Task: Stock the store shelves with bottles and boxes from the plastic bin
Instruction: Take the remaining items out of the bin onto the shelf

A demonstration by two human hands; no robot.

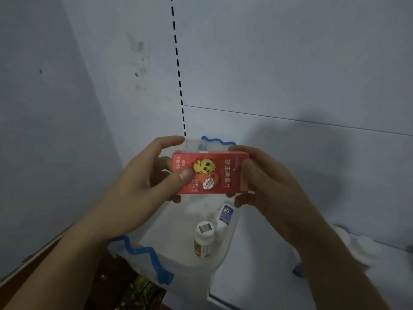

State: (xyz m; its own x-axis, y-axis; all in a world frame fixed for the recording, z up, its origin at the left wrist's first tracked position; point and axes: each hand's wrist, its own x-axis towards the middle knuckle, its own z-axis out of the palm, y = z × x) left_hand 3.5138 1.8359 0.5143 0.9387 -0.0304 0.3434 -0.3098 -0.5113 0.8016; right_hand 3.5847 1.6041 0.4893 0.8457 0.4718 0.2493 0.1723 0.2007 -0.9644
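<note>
A red box [220, 175] with a yellow chick picture is held in mid-air above the clear plastic bin [169, 249], which has wavy blue handles. My left hand [143, 186] grips the box's left end, thumb across its front. My right hand [266, 184] grips its right end, fingers curled round the edge. Inside the bin stand a white bottle [203, 239] with a red label and a small white bottle [224, 214] with a blue label, tilted.
A white shelf back panel [290, 63] with a slotted upright [178, 70] fills the view ahead. A white shelf board [268, 287] lies at lower right with pale blurred objects [366, 247] near its right edge. Brown floor shows at lower left.
</note>
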